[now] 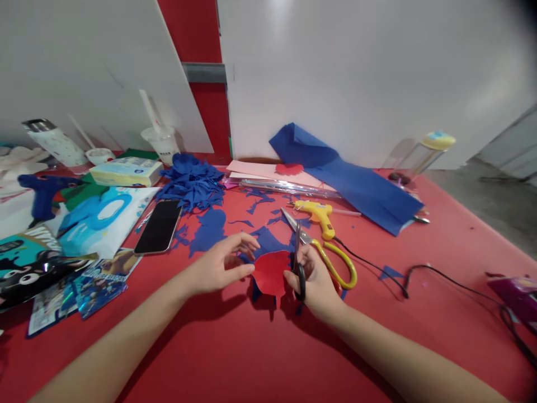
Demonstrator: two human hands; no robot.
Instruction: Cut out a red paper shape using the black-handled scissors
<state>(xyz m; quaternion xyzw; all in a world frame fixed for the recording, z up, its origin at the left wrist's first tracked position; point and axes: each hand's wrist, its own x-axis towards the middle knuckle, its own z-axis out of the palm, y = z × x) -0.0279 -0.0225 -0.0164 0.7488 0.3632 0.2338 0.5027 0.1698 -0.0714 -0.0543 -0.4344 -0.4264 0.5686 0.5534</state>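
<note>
A rounded red cut-out, with a small strip hanging from its lower edge, is in front of me over dark blue scraps. My left hand is at its left edge, thumb and fingers apart; whether the thumb touches the edge is hard to tell. In my right hand is a pair of black-handled scissors, blades pointing away from me beside the cut-out's right edge. The right thumb reaches the cut-out's edge. Large yellow-handled scissors lie just behind the right hand, partly hidden by it.
A yellow glue gun trails a black cord rightward. Blue sheet material leans at the back near a scalloped red piece. Leftward lie a phone, a blue heap of cut pieces, packets and a blue glue gun.
</note>
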